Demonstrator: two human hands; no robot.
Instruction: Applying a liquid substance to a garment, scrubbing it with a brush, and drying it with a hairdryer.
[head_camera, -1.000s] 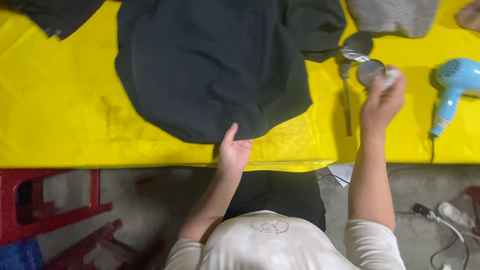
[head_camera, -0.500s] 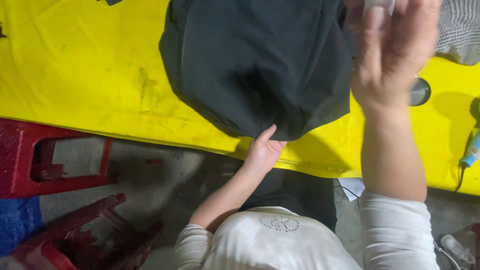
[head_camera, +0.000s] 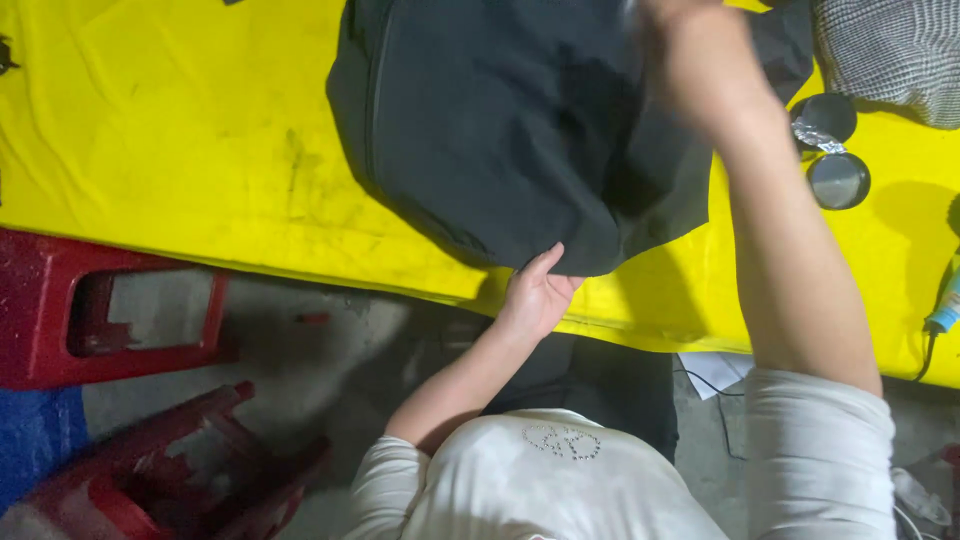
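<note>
Currently I see the left hand (head_camera: 537, 297) pinching the near hem of the dark garment (head_camera: 520, 130) spread on the yellow table (head_camera: 180, 150), cloth running toward 12 o'clock, while the blurred right hand (head_camera: 700, 60) hovers over its 2 o'clock side, grip unreadable.
</note>
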